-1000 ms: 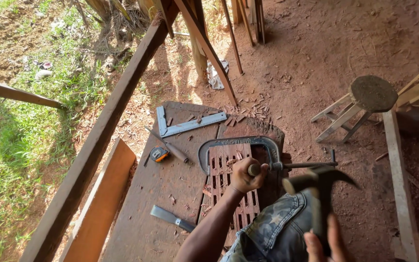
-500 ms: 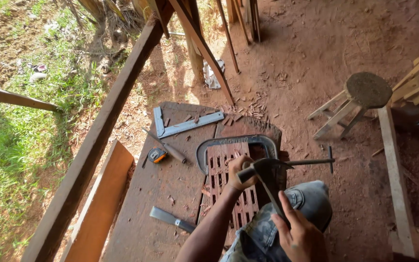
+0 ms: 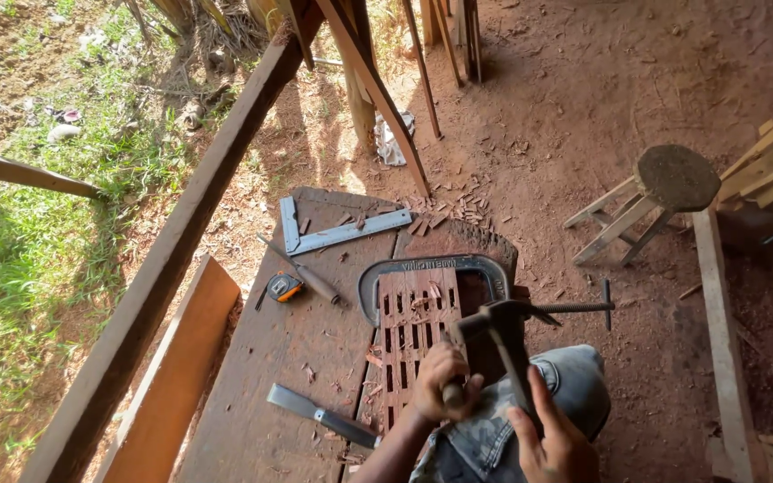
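Chisel and hammer over the slotted board

Left hand (image 3: 441, 380) clamped on a chisel (image 3: 452, 386) standing on the slotted board (image 3: 415, 333); right of it, right hand (image 3: 555, 440) clamped on the hammer (image 3: 501, 333), raised half a second ago, now down over the chisel.

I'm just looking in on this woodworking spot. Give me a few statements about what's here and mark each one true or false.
1. The left hand grips a chisel handle set against the slotted wooden panel. True.
2. The right hand holds a hammer. True.
3. The round-topped stool stands on the workbench. False: it stands on the dirt floor to the right of the bench.
4. A metal square lies on the workbench. True.
5. The tape measure lies on the slotted panel. False: it lies on the bench to the panel's left.
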